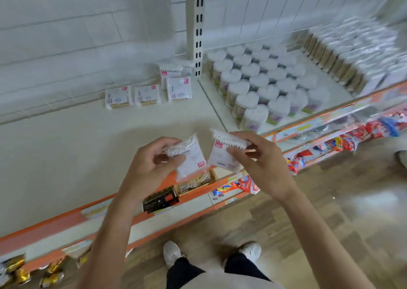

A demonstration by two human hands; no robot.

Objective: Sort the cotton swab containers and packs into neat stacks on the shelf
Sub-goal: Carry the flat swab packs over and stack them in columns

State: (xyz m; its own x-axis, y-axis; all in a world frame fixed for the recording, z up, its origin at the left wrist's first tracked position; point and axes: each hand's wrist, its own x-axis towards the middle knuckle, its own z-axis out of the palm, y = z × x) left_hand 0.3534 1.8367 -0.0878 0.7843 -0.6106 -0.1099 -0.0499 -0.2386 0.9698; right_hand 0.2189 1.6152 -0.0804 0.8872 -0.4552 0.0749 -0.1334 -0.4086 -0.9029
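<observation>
Left hand (152,163) clamped on one clear cotton swab pack (191,156), right hand (257,163) clamped on a second swab pack (222,154), both held side by side above the front edge of the white shelf (66,156), corners nearly touching. Further back on the shelf, three flat swab packs (136,95) in a row near the rear wall, more upright beside the slotted post (196,28). Right of the post, round swab containers (259,86) in tight rows, boxed packs (343,55) beyond.

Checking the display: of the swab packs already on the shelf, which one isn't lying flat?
The rearmost pack, beside the slotted upright: it stands up, while the three packs in front lie flat.
</observation>
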